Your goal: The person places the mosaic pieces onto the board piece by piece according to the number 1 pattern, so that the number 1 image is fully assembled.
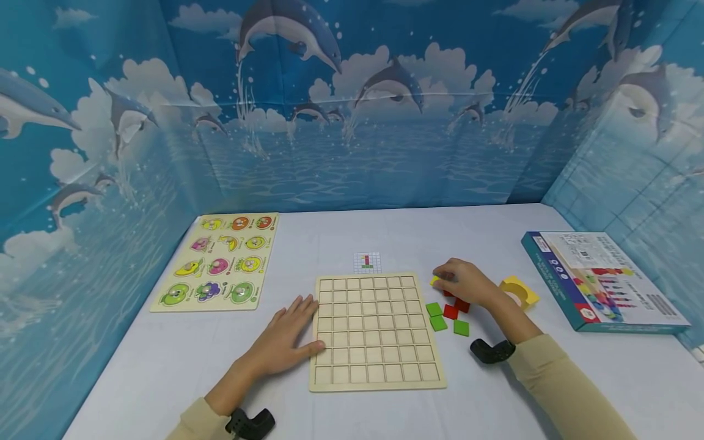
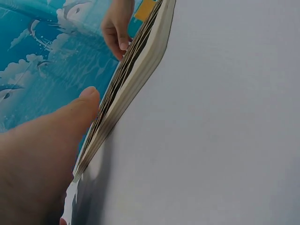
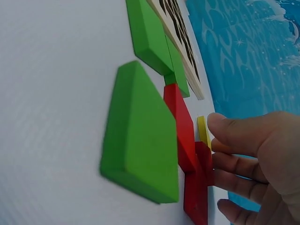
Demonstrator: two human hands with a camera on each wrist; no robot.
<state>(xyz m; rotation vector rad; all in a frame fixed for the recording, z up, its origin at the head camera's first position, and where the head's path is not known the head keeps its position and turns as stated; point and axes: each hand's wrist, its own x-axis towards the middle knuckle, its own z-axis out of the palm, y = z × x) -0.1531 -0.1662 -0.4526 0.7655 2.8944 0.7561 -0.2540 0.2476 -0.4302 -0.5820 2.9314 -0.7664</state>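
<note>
Right hand [image 1: 467, 284] at the loose tiles, left hand [image 1: 286, 342] flat on the table [image 1: 165, 360].
Curled right fingertips [image 3: 225, 129] pinch a yellow tile [image 1: 434, 280] just off the grid board's [image 1: 374, 330] right edge; straight left fingers touch its left edge.

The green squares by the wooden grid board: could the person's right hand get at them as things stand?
Probably yes. The right hand sits just behind the green squares, its fingers on a yellow piece. Only red squares lie between, flat on the table.
</note>
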